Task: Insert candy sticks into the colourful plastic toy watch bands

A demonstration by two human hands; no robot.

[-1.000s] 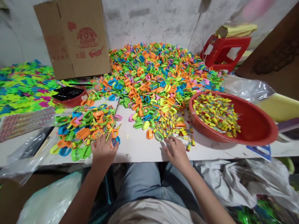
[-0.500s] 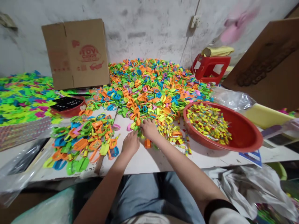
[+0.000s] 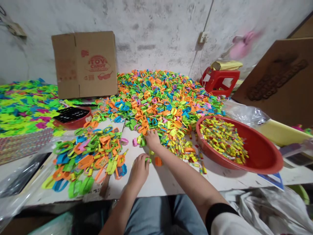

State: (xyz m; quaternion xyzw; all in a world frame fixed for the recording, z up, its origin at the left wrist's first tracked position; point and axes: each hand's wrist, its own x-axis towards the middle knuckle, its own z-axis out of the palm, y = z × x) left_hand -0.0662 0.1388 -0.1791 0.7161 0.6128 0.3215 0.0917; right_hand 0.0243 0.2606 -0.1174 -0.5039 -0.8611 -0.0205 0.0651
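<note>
One half-hidden green piece [image 3: 148, 160], gripped by left hand [image 3: 140, 165] — right hand [image 3: 153, 141], hold unclear

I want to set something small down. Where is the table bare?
Bare table shows at the front between the right forearm and the red basin, plus a narrow gap between the left hand and the smaller toy heap. The back is crowded with the big toy heap, which reaches the right hand.
</note>
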